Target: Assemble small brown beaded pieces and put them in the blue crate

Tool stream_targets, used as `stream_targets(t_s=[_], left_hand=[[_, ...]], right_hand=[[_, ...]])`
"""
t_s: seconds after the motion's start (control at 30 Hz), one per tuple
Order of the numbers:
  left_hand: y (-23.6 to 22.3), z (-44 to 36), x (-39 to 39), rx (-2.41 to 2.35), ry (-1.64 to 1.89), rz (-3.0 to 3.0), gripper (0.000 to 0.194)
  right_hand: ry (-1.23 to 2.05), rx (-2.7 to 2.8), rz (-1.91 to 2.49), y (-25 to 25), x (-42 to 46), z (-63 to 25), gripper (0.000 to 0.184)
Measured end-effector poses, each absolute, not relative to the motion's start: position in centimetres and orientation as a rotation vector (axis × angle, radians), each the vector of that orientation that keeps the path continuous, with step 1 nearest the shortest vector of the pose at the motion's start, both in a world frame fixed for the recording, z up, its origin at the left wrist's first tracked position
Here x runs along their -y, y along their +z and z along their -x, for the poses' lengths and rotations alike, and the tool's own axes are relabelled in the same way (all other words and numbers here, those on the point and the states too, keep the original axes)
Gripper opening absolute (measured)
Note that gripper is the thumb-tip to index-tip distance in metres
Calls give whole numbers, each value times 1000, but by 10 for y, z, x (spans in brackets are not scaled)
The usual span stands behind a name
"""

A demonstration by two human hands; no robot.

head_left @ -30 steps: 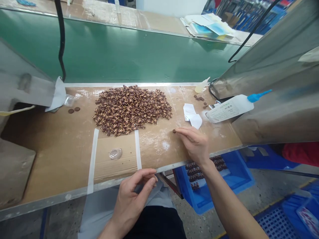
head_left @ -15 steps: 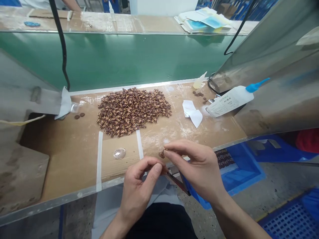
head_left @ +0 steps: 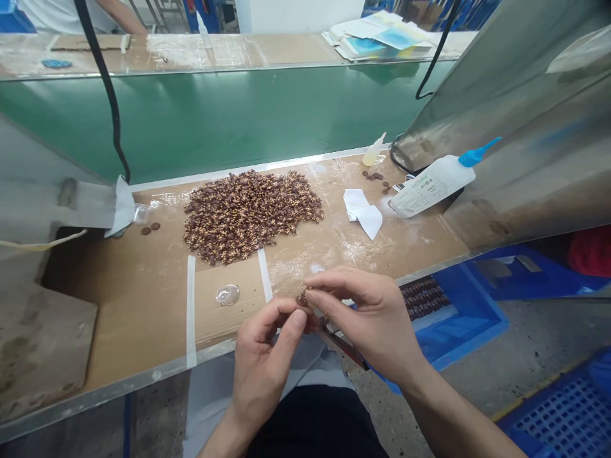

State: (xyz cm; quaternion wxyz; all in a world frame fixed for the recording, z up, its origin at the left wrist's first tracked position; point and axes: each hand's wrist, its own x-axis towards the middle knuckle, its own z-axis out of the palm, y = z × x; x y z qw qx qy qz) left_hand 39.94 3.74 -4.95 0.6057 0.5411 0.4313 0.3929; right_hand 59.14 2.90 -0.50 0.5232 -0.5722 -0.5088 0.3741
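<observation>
My right hand pinches a small brown disc between thumb and forefinger, just above the front edge of the cardboard-covered bench. My left hand is closed in a pinch right beside it, fingertips meeting the disc; what the left fingers hold is too small to make out. Farther back on the bench lies a large heap of small brown and gold pieces.
A white glue bottle with a blue nozzle lies at the right, next to a folded white paper and a few loose brown discs. A clear dome sits near the front. Blue bins stand below. A green conveyor runs behind.
My right hand picked the brown disc off the bench at the right and brought it to the front edge, where both hands now meet. The view tilted down a little.
</observation>
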Motion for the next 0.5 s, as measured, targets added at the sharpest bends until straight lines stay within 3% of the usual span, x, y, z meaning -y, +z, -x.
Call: stream_targets(t_s=[0.5], left_hand=[[-59,-401,-38,-904,857,-1032,41]], right_hand=[[1248,945,1246,-6,-32,-596,2]])
